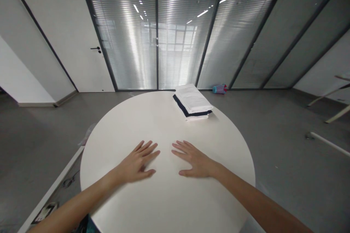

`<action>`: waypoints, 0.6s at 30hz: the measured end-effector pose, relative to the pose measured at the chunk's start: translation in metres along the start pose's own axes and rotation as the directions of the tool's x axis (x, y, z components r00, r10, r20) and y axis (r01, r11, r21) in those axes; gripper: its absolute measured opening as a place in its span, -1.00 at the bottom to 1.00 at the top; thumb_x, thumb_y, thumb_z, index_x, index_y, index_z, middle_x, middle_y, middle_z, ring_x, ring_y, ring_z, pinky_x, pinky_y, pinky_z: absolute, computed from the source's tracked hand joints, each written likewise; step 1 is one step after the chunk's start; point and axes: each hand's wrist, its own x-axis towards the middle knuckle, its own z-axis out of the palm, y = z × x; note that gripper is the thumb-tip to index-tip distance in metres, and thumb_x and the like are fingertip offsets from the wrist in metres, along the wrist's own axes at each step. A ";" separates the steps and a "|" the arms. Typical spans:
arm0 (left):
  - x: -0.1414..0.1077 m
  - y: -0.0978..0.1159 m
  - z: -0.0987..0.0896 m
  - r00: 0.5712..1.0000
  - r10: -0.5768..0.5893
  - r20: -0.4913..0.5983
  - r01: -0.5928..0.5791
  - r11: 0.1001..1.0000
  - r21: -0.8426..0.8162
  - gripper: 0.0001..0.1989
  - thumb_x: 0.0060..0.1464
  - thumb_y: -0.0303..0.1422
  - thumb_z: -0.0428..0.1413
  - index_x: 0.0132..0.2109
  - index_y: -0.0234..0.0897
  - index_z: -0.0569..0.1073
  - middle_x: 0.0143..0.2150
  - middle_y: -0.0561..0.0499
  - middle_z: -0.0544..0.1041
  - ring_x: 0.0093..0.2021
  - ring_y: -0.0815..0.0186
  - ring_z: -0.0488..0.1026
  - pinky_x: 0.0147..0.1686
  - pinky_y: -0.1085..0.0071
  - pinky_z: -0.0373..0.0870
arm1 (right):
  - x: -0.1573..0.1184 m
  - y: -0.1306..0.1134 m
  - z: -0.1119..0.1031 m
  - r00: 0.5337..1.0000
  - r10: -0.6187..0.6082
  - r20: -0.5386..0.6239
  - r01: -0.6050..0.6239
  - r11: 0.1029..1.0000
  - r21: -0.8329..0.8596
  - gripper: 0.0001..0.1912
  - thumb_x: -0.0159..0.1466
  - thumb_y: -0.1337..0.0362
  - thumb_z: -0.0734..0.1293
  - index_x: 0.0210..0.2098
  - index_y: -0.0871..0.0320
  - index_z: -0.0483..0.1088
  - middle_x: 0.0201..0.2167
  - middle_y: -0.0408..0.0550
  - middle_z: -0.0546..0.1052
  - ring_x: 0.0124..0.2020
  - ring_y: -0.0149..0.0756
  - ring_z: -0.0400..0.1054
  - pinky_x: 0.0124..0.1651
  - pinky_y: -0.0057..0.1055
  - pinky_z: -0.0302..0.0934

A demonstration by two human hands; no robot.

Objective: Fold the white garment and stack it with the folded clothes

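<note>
No text, label, brand, number or sign can be read, either on the round table (164, 204) or anywhere around it.

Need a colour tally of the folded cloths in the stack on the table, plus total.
White: 2 (top cloth, bottom cloth)
Dark: 1 (middle cloth)
Total: 3, counting visible layers; one layer could hide more than one piece.

The left hand (138, 163) and right hand (197, 161) are bare.
</note>
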 end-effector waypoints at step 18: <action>0.193 -0.018 -0.015 0.810 -0.576 -0.109 0.109 0.331 -0.937 -0.35 0.11 0.02 0.16 0.23 -0.26 0.38 0.37 -0.22 0.27 0.31 -0.02 0.28 0.21 0.12 0.31 | 0.036 0.198 -0.099 0.199 0.909 -0.365 -0.126 0.393 0.911 -0.41 0.27 -0.22 0.15 -0.16 0.15 0.49 -0.21 0.01 0.60 -0.17 -0.19 0.48 -0.15 -0.36 0.35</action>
